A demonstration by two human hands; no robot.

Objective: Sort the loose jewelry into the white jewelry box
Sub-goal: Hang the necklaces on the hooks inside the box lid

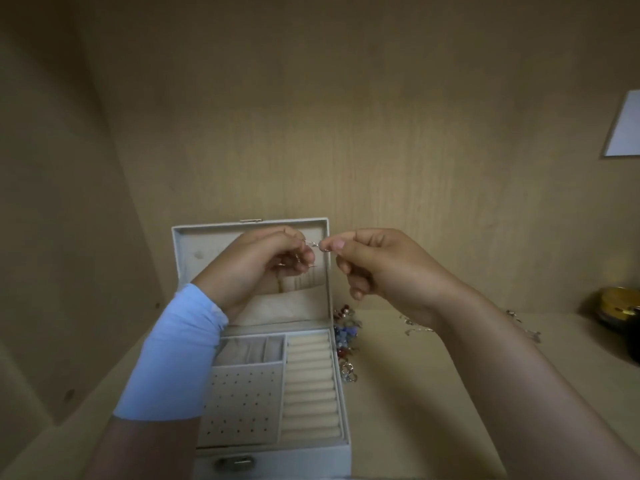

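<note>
Both hands, left hand [273, 258] and right hand [370, 261], pinch a thin chain [313, 244] above the open white jewelry box [343, 441]; a loosened pinch could drop it among the loose beads [346, 332].

Single head-worn wide-angle view, looking forward and down, close over the open jewelry box [341, 441] on a wooden shelf [433, 393]

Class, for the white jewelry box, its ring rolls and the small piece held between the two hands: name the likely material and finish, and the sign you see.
White jewelry box: probably faux leather, matte; smooth pale walls, metal clasp.
Ring rolls: likely velvety fabric; soft cream ridges, no shine.
Small piece, pinched between left hand and right hand: seemingly silvery metal; thin, glinting, too small to be sure.
</note>
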